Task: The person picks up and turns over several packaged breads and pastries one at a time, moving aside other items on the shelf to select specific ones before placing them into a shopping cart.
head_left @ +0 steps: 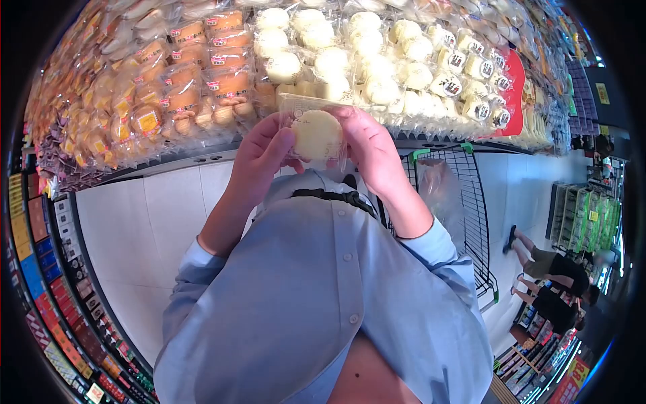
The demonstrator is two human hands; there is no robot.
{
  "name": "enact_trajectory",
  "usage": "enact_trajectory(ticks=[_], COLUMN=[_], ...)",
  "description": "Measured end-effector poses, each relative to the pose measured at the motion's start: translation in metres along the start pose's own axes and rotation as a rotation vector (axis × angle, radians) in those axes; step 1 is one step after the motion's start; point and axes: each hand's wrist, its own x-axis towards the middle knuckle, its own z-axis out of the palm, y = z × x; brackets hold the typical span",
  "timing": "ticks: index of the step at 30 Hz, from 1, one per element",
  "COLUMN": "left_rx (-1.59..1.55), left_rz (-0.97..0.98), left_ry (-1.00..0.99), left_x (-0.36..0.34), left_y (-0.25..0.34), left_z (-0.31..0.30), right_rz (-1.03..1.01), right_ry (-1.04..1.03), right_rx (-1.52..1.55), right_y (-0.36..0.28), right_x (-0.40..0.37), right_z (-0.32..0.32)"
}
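Between my two hands is a pale round bun point(316, 137) in a clear plastic wrapper with small printed text. My left hand point(266, 151) grips the wrapper's left side, thumb in front. On the right side, my right hand point(369, 145) pinches the wrapper's edge. The packet is held up in front of my body, close to the near edge of the display. Just beyond it lie rows of similar wrapped pale buns point(331, 64).
Orange-brown wrapped cakes point(225, 57) fill the display's left part. A red divider point(515, 94) stands at its right. A shopping cart point(474, 215) holding a plastic bag point(437, 192) is beside me on the right. Two people point(562, 273) are farther right; packed shelves point(60, 283) line the left.
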Motion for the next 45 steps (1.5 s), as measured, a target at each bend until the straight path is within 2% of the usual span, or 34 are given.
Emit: enact_trajectory(ticks=[6, 12, 15, 21, 24, 33, 36, 39, 45], left_rx=[0.262, 0.226, 0.215, 0.229, 0.262, 0.122, 0.049, 0.048, 0.071], left_rz=[-0.013, -0.029, -0.02, -0.085, -0.059, -0.097, -0.136, -0.133, -0.091], left_ry=[-0.13, -0.178, -0.254, -0.231, -0.21, -0.211, -0.2, -0.199, -0.152], left_x=[0.006, 0.012, 0.014, 0.014, 0.015, 0.02, 0.024, 0.027, 0.03], left_y=[-0.016, -0.031, -0.035, -0.039, -0.046, -0.074, -0.083, -0.09, -0.099], left_z=[0.009, 0.027, 0.038, 0.052, 0.061, 0.099, 0.113, 0.125, 0.143], right_rz=[0.055, -0.032, -0.017, -0.001, -0.052, -0.071, -0.029, -0.005, 0.038], right_ry=[0.148, 0.291, 0.265, 0.23, 0.222, 0.205, 0.217, 0.207, 0.159], right_rx=[0.001, 0.139, 0.148, 0.164, 0.141, 0.136, 0.121, 0.206, 0.164], right_y=[-0.01, -0.008, -0.006, -0.014, -0.014, -0.018, -0.019, -0.029, -0.029], right_x=[-0.012, -0.023, -0.03, -0.046, -0.055, -0.082, -0.09, -0.098, -0.104], right_z=[-0.014, -0.026, -0.04, -0.051, -0.058, -0.102, -0.122, -0.132, -0.154])
